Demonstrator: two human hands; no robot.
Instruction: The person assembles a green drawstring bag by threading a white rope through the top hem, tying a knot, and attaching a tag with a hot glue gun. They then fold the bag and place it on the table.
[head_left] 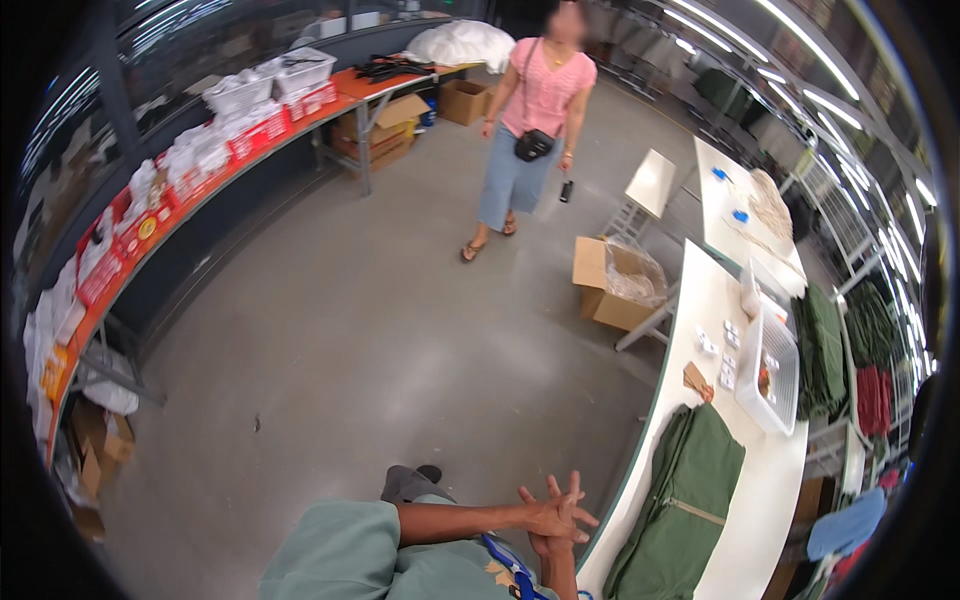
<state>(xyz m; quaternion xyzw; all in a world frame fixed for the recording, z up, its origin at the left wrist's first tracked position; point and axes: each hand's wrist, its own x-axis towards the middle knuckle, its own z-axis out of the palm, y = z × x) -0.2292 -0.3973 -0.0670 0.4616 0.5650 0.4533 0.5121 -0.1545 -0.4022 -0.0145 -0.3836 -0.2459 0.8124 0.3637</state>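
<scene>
Across a workshop stretches a broad grey floor [330,330]. A long orange-topped bench [355,85] curves along the left side, loaded with red baskets [255,137] full of white bundles. On the right runs a white table [770,475]. Farther off, between the two, stands a co-worker [545,95] in a pink top and blue skirt. Folded dark green cloth [690,465] with a tan strip lies on the near part of the white table, to the right of the wearer's hands and apart from them. Beside that table, an open cardboard box [612,308] sits on the floor. Beyond the cloth is a white plastic basket [768,412]. At bottom centre, the left hand [557,516], fingers spread and seemingly empty, crosses over the right hand [553,546], whose hold cannot be told because it is partly covered. Small white pieces [728,372] lie beside the basket.
</scene>
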